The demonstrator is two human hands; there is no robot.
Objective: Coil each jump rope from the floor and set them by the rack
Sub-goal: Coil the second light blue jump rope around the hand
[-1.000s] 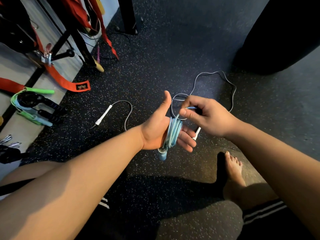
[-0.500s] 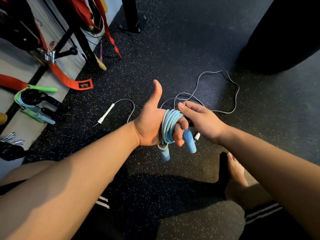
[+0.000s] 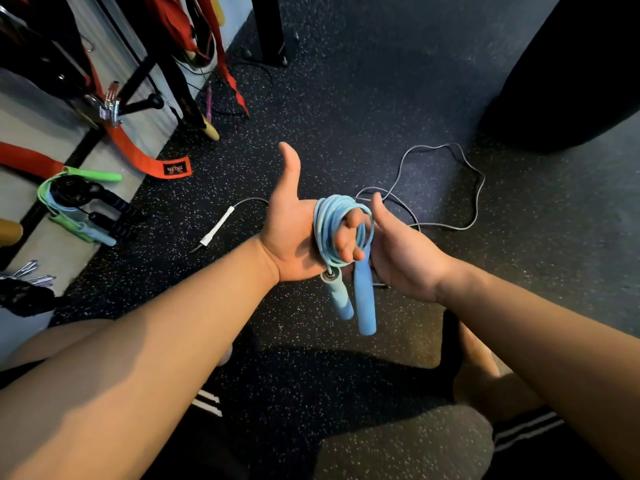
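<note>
Light-blue jump rope [image 3: 323,233] — coiled round left hand [image 3: 291,237], handles [image 3: 364,299] dangling

The blue jump rope [image 3: 327,233] is now fully wound round the left hand [image 3: 294,233]. Its second handle [image 3: 365,299] has dropped below that hand, and the right hand [image 3: 401,247] has turned palm-up beside it.

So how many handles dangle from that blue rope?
2. Both hang below the left hand, which holds the blue rope: a shorter handle nearer the wrist, a longer handle beside the right hand.
</note>
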